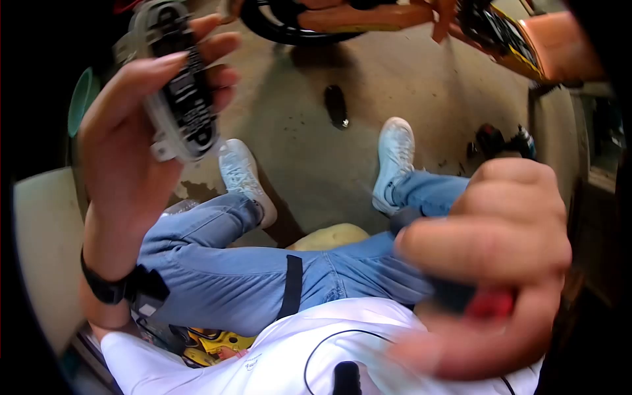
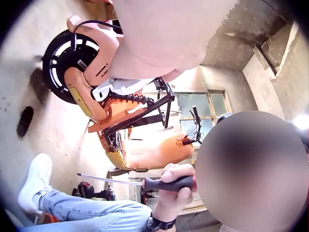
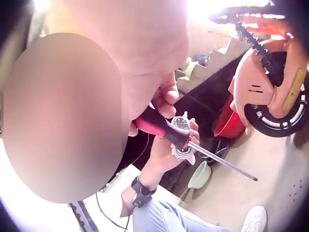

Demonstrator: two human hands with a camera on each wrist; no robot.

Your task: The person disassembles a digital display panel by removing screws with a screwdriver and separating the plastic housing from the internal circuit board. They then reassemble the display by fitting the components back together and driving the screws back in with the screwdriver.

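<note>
In the head view my left hand is raised at the upper left, thumb and fingers gripping an oval part with a black patterned face and a clear-and-white plastic rim. The right hand, blurred and close to the camera, grips a screwdriver with a black and red handle. Its long metal shaft shows in both wrist views and points away from the body, toward the floor side. In the right wrist view the screwdriver crosses in front of the oval part held in the left hand.
An orange two-wheeler with a black wheel stands ahead. A dark oblong object lies on the floor between the white shoes. A cordless drill is at the right; green and red basins stand at the left.
</note>
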